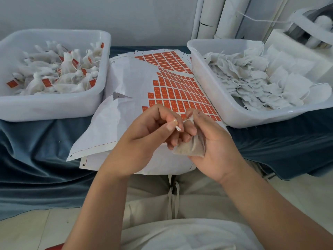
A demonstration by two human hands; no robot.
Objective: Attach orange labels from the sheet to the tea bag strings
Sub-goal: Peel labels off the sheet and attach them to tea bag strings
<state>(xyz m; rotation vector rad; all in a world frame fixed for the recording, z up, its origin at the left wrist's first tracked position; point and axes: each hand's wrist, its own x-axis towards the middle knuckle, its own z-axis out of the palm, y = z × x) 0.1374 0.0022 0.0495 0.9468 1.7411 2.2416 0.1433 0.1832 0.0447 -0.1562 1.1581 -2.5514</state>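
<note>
String [178, 128] spans our hands: left hand [144, 136] pinches its free end, right hand [210, 141] grips the tea bag [189, 148], over the label sheet [129, 82]'s near edge. We advise holding it taut, end exposed for the label.

L grip [144, 130] on string [178, 128], R grip [212, 141] round tea bag [189, 148], over label sheet [173, 91]
</note>
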